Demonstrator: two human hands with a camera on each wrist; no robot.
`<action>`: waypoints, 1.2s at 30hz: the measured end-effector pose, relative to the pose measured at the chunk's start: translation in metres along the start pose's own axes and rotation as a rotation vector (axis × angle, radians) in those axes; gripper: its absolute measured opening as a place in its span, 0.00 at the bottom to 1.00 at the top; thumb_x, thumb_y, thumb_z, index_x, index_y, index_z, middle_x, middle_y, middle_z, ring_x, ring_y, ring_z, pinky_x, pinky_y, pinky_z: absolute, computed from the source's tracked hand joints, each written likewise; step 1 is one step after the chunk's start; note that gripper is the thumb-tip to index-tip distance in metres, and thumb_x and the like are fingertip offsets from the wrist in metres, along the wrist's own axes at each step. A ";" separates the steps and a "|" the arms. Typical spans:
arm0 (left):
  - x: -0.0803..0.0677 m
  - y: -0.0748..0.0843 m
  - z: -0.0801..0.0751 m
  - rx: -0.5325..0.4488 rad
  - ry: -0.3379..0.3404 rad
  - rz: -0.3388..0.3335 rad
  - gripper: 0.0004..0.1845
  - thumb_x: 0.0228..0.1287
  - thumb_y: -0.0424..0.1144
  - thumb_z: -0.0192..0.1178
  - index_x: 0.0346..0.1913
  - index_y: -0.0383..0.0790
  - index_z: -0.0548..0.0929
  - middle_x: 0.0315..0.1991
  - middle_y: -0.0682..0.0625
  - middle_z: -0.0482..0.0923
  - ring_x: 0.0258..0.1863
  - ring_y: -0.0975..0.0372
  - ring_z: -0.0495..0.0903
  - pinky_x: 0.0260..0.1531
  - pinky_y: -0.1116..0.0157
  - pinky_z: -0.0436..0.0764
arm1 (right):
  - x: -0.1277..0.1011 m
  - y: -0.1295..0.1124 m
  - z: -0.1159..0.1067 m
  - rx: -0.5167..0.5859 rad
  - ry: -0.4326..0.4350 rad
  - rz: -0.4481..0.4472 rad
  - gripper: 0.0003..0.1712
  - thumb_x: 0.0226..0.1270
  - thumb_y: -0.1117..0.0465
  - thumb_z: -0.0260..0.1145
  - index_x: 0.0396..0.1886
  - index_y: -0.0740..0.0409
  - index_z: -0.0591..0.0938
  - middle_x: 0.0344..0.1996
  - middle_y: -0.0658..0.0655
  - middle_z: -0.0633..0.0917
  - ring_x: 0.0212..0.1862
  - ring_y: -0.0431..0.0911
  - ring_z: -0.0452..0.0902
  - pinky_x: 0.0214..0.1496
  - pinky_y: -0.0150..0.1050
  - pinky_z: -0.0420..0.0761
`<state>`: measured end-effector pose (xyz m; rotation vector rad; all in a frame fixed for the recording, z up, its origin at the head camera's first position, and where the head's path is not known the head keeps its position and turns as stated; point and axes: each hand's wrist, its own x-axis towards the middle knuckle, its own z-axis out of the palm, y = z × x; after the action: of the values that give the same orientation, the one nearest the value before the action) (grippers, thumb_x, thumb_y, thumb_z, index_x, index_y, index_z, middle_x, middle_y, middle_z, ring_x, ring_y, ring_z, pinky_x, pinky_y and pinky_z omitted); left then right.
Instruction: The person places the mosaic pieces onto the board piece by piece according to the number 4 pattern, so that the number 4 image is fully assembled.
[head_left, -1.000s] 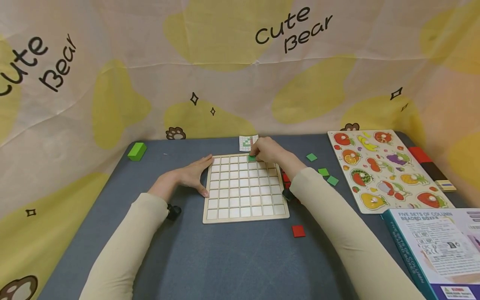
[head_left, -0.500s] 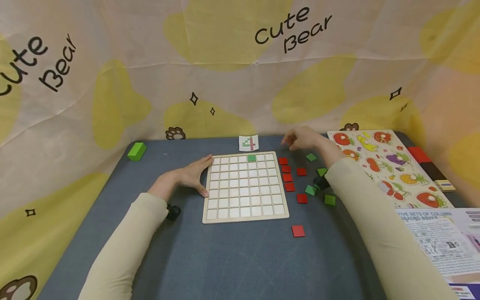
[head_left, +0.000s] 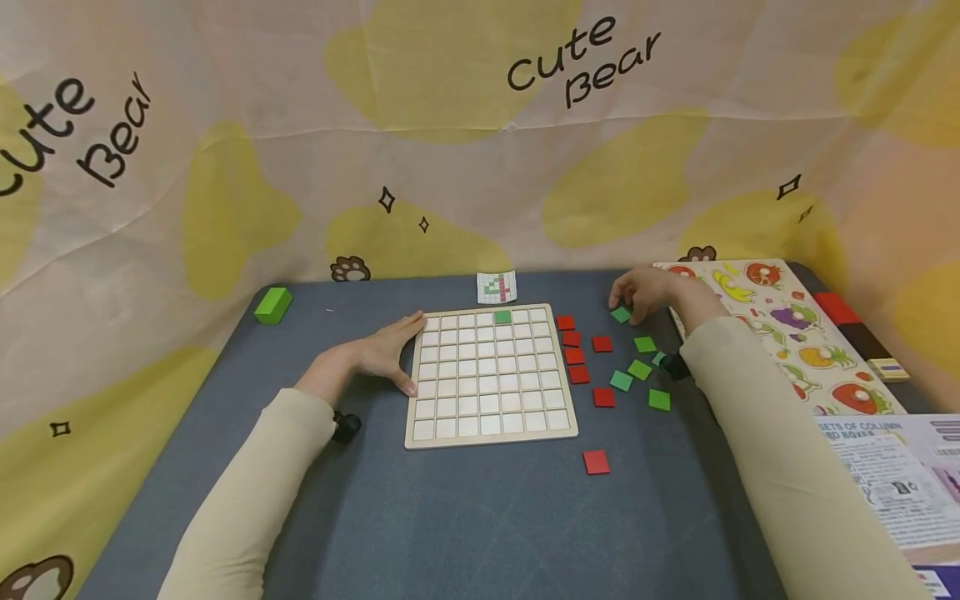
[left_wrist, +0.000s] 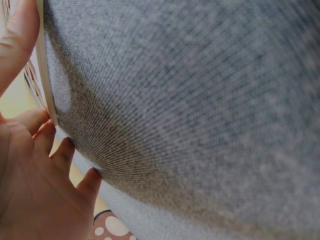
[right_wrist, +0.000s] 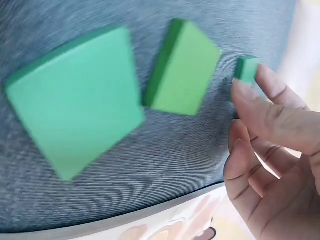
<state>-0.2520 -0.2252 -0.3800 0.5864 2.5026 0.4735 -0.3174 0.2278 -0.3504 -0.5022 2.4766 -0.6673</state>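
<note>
On the grey-blue surface [head_left: 465, 517], a lone red tile [head_left: 596, 462] lies nearest, with a printed box [head_left: 911, 475] at the right, partly covered by the right sleeve [head_left: 795, 450]. Next comes a wooden grid board [head_left: 488, 384]; the left hand [head_left: 384, 350] spreads its fingers and thumb along its left edge, touching without gripping. Beside the board's right edge lie more red tiles [head_left: 574, 356], then loose green tiles [head_left: 640, 369]. Beyond those, the right hand [head_left: 651, 293] pinches a green tile [head_left: 620, 315] between thumb and finger, just left of a fruit puzzle board [head_left: 798, 325]. One inset green tile [head_left: 502, 317] sits in the grid's far row. Farther back are a green block [head_left: 273, 306], a small pattern card [head_left: 497, 287] and the "Cute Bear" cloth [head_left: 450, 83].
</note>
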 end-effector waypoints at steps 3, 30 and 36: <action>0.000 0.001 0.001 -0.003 0.000 -0.002 0.69 0.46 0.52 0.78 0.80 0.36 0.37 0.82 0.39 0.29 0.81 0.41 0.34 0.75 0.36 0.44 | 0.001 0.001 0.002 -0.011 -0.002 -0.005 0.18 0.54 0.76 0.70 0.46 0.70 0.79 0.35 0.64 0.77 0.28 0.44 0.67 0.30 0.36 0.73; -0.002 0.000 0.001 -0.017 0.004 0.001 0.69 0.47 0.50 0.78 0.80 0.36 0.38 0.81 0.39 0.28 0.80 0.40 0.32 0.76 0.36 0.41 | 0.060 -0.133 0.086 0.041 0.296 -0.191 0.08 0.65 0.69 0.65 0.41 0.59 0.87 0.37 0.58 0.87 0.40 0.48 0.80 0.45 0.38 0.79; -0.003 0.002 0.000 -0.005 0.006 0.000 0.69 0.46 0.50 0.78 0.80 0.35 0.38 0.81 0.38 0.29 0.80 0.40 0.33 0.76 0.36 0.42 | 0.067 -0.150 0.100 -0.031 0.291 -0.204 0.10 0.64 0.71 0.64 0.40 0.59 0.88 0.37 0.58 0.88 0.42 0.49 0.81 0.50 0.41 0.80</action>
<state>-0.2493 -0.2249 -0.3783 0.5841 2.5061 0.4827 -0.2827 0.0399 -0.3684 -0.7214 2.7342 -0.8352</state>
